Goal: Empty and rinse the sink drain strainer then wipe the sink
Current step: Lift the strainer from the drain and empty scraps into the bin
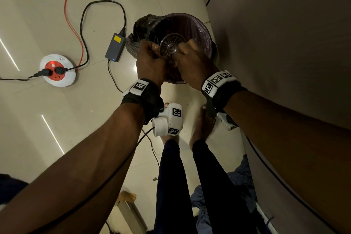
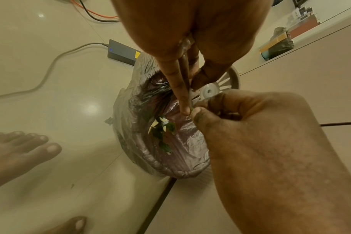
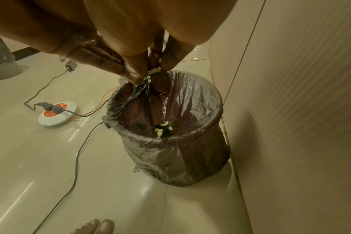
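Note:
A round metal drain strainer (image 1: 171,47) with radial slots hangs tilted over a bin lined with a dark plastic bag (image 1: 191,24). My left hand (image 1: 155,49) pinches its left rim; in the left wrist view the strainer (image 2: 220,83) shows past those fingers (image 2: 180,95). My right hand (image 1: 182,47) is at its right edge, thumb and fingertips pinched on a small food scrap (image 3: 153,71). Pale and green scraps (image 3: 162,128) lie at the bottom of the bin (image 3: 200,131). The strainer's underside is hidden.
A wall panel (image 1: 284,43) stands just right of the bin. On the tiled floor to the left lie a grey power adapter (image 1: 115,47), a round white-and-red socket hub (image 1: 58,70) and orange and black cables. My bare feet (image 1: 203,125) are close below the bin.

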`<state>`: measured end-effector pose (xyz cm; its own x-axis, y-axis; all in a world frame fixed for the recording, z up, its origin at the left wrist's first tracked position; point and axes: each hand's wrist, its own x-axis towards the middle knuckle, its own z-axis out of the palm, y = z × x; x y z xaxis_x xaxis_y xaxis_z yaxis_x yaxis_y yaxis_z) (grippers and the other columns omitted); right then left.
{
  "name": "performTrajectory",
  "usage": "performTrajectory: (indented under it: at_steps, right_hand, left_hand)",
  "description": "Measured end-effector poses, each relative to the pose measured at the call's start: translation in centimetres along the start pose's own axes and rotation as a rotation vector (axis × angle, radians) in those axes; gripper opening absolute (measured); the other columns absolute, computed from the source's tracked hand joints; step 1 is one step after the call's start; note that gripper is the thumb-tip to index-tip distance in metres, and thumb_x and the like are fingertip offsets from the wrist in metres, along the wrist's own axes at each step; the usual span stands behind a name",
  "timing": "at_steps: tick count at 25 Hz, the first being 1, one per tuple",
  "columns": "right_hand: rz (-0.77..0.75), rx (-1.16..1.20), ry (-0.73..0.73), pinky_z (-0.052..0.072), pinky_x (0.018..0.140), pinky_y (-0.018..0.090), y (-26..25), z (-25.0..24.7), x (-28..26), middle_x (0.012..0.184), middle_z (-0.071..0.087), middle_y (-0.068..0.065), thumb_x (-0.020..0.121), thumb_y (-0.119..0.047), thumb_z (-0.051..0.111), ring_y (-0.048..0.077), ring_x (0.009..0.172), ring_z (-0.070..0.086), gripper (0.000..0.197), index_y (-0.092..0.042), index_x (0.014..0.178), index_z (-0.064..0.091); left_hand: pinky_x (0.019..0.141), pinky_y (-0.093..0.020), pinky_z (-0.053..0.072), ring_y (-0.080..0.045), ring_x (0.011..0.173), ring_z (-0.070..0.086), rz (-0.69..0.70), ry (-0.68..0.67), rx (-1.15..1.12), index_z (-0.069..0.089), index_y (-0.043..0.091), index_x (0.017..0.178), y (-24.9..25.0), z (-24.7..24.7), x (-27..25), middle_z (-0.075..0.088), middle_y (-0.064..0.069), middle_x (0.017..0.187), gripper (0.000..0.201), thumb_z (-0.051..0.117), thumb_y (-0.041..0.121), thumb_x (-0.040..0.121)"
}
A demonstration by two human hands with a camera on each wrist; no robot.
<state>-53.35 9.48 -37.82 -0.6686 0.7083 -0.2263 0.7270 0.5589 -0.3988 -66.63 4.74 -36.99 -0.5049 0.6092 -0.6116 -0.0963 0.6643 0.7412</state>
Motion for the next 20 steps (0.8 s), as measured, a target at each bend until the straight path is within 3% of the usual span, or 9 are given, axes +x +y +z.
performTrajectory:
  at_steps: [4,8,10,13,15,18,20]
  right_hand:
    - [0.1,0.033,-0.034,0.054,0.076,0.036,0.6,0.2,-0.1,0.107,0.06,0.012,0.087,-0.003,0.062,0.03,0.099,0.057,0.008,-0.004,0.093,0.067]
    - [0.192,0.13,-0.099,0.053,0.08,0.036,1.4,0.6,-0.2,0.108,0.06,0.013,0.091,-0.005,0.059,0.029,0.1,0.06,0.009,-0.002,0.095,0.067]
    - [0.368,0.213,-0.042,0.048,0.078,0.029,1.6,0.6,0.0,0.115,0.058,0.012,0.095,-0.009,0.056,0.024,0.098,0.059,0.014,-0.001,0.098,0.067]
    - [0.553,0.385,0.075,0.046,0.07,0.026,1.5,0.1,0.6,0.104,0.065,0.011,0.095,-0.016,0.053,0.022,0.09,0.062,0.02,-0.005,0.102,0.068]
    - [0.57,0.435,0.126,0.052,0.069,0.028,1.1,-0.6,0.9,0.093,0.069,0.012,0.095,-0.016,0.053,0.024,0.085,0.065,0.02,-0.004,0.099,0.069]
    - [0.553,0.44,0.136,0.057,0.068,0.031,0.1,-2.3,0.9,0.085,0.071,0.01,0.096,-0.016,0.055,0.022,0.079,0.067,0.018,-0.006,0.095,0.07]
    - [0.575,0.433,0.171,0.059,0.069,0.039,-0.6,-3.8,0.7,0.083,0.072,0.007,0.092,-0.02,0.054,0.024,0.078,0.068,0.018,-0.013,0.092,0.07]
  left_hand:
    - [0.077,-0.062,0.06,-0.036,0.091,0.07,-0.022,-0.018,-0.018,0.052,0.032,0.09,-0.3,-0.2,0.4,0.07,-0.006,0.093,0.036,0.068,0.009,0.067]
    - [0.074,-0.061,0.061,-0.035,0.092,0.072,-0.035,-0.021,-0.04,0.053,0.03,0.091,-0.2,-0.3,0.5,0.073,-0.005,0.094,0.042,0.074,0.013,0.059]
    - [0.074,-0.059,0.063,-0.031,0.089,0.074,-0.043,-0.038,-0.063,0.052,0.032,0.09,-0.1,-0.3,0.4,0.074,0.0,0.09,0.046,0.077,0.014,0.056]
    - [0.073,-0.057,0.063,-0.023,0.08,0.075,-0.046,-0.04,-0.052,0.051,0.028,0.093,0.0,-0.2,0.1,0.073,0.008,0.082,0.044,0.076,0.004,0.067]
    - [0.07,-0.058,0.063,-0.024,0.076,0.077,-0.052,-0.044,-0.065,0.05,0.027,0.094,0.0,-0.1,-0.1,0.073,0.005,0.083,0.043,0.071,-0.005,0.074]
    - [0.07,-0.058,0.064,-0.025,0.078,0.077,-0.047,-0.046,-0.043,0.052,0.026,0.097,0.8,-0.4,-0.9,0.075,0.004,0.083,0.039,0.069,-0.001,0.074]
    - [0.068,-0.058,0.063,-0.02,0.073,0.077,-0.037,-0.059,-0.044,0.053,0.024,0.097,1.9,-0.7,-1.5,0.074,0.005,0.08,0.039,0.067,-0.003,0.074]
